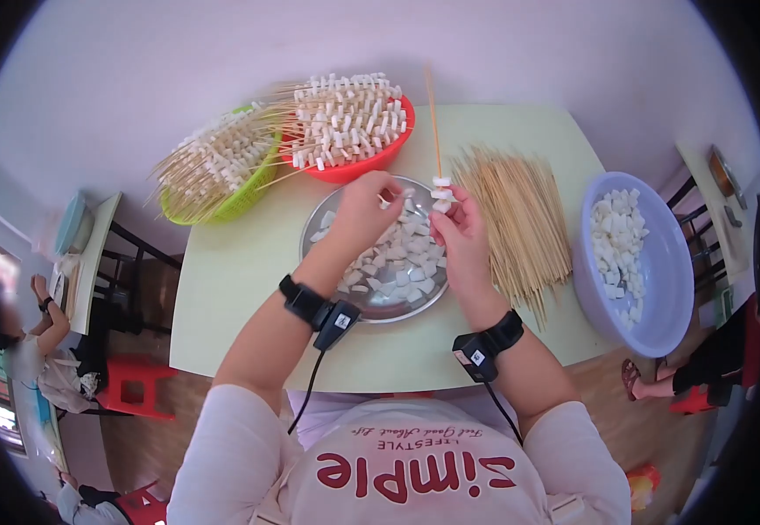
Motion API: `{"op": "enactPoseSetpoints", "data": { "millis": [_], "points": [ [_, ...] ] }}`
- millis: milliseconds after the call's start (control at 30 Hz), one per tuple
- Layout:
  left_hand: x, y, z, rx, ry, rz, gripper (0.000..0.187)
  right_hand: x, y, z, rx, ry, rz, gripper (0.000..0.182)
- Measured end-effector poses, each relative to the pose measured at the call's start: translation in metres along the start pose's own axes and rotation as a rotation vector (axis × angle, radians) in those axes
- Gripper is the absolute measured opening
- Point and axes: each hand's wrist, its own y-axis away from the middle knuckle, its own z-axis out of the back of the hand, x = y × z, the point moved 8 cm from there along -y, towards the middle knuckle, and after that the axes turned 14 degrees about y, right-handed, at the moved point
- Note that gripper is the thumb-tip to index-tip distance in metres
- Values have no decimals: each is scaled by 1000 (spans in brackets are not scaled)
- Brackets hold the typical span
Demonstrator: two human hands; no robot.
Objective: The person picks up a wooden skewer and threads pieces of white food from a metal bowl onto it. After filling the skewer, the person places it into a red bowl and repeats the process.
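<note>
My right hand [462,234] grips a wooden skewer [433,118] that stands upright, its bare end pointing up and away. A few white food chunks [441,194] are threaded low on the skewer, by my right thumb and fingers. To the left, my left hand [364,212] is pinched together above the bowl, with a white piece showing at its fingertips. Beneath both hands sits a round metal bowl [378,312] of loose white chunks [404,254]. A wide pile of bare skewers [520,227] lies just right of my right hand.
A red basket [384,160] and a green basket [238,206] heaped with filled skewers stand at the back left of the table [249,289]. A purple tub [665,280] with white chunks is at the right edge. Other people are at both sides.
</note>
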Motion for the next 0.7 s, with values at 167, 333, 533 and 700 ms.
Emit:
{"op": "enactPoseSetpoints", "data": {
  "millis": [167, 333, 533, 700],
  "points": [
    [27, 46, 80, -446, 471, 94, 14, 6, 18, -29, 240, 451, 72, 41],
    [58, 79, 120, -663, 558, 179, 12, 37, 41, -54, 309, 845, 384, 43],
    [77, 86, 144, -765, 658, 184, 14, 36, 50, -69, 473, 971, 413, 43],
    [70, 85, 147, -784, 616, 136, 13, 32, 51, -70, 498, 976, 378, 42]
  ]
}}
